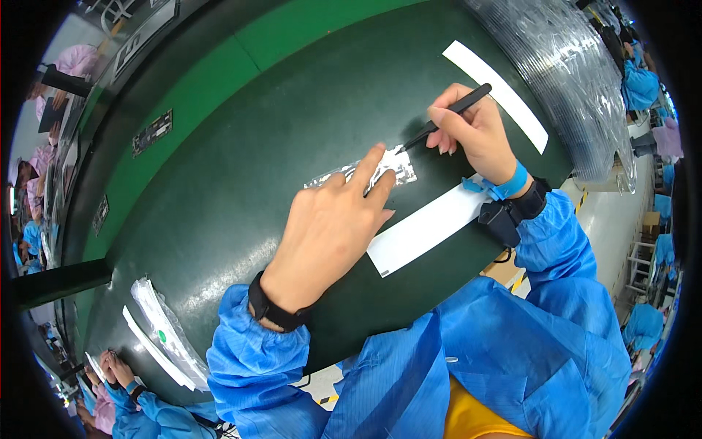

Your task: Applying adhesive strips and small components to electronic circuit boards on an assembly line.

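Observation:
A small shiny, silvery, clear-looking sheet lies on the dark green table. My left hand rests on it with fingers stretched out and spread, covering part of it. Black tweezers are held like a pen in my right hand, their tips at the sheet's upper right end. Below my right wrist a white strip lies on the table, its far end partly hidden by the wrist. Beyond my right hand there is a second white strip.
Clear ribbed plastic trays are stacked at the right edge. At the lower left lie a plastic-wrapped item and a white strip. Circuit boards sit along the far left, near a dark post. Other people work around.

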`<control>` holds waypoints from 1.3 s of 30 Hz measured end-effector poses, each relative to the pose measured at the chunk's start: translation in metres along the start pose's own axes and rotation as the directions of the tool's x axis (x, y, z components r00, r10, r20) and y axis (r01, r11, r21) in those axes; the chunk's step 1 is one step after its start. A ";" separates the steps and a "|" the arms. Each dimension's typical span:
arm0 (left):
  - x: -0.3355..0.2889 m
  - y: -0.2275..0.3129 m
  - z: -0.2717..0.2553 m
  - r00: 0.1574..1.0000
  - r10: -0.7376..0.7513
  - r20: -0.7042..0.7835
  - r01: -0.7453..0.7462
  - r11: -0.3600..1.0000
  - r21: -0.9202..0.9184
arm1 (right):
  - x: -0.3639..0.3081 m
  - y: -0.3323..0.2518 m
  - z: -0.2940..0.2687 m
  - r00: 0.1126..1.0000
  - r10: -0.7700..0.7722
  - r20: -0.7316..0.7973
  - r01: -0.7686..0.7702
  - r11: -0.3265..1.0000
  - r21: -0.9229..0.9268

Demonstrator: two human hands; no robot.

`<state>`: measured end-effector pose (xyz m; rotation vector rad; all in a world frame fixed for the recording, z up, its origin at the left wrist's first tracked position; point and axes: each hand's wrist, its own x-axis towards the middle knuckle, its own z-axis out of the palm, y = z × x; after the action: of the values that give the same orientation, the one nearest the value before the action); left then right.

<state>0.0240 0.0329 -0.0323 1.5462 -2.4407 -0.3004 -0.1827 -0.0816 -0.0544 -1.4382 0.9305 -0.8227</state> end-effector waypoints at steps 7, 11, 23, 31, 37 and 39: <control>0.006 -0.004 0.004 0.999 -0.024 0.038 0.022 0.998 0.054 | 0.006 0.011 0.007 0.997 0.057 0.052 -0.058 0.998 0.013; 0.008 -0.004 0.004 0.999 -0.031 0.036 0.030 0.999 0.028 | 0.007 0.009 0.008 0.997 0.057 0.052 -0.058 0.998 0.010; 0.009 -0.012 0.004 0.996 -0.045 -0.074 0.040 0.997 -0.073 | 0.001 0.005 0.009 0.996 0.070 0.058 -0.070 0.998 0.001; 0.009 -0.001 0.010 0.998 -0.040 -0.049 0.046 0.990 0.133 | 0.001 0.010 0.009 0.995 0.074 0.071 -0.073 0.997 -0.014; 0.009 0.011 0.014 0.997 -0.063 -0.041 0.069 0.983 0.169 | 0.000 0.009 0.010 0.992 0.077 0.096 -0.077 0.997 -0.005; 0.009 0.011 0.014 0.997 -0.065 -0.036 0.070 0.984 0.166 | -0.001 0.009 0.008 0.990 0.084 0.111 -0.084 0.996 -0.008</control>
<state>0.0072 0.0300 -0.0413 1.6909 -2.4476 -0.0842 -0.1761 -0.0775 -0.0637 -1.4235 0.9018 -0.6722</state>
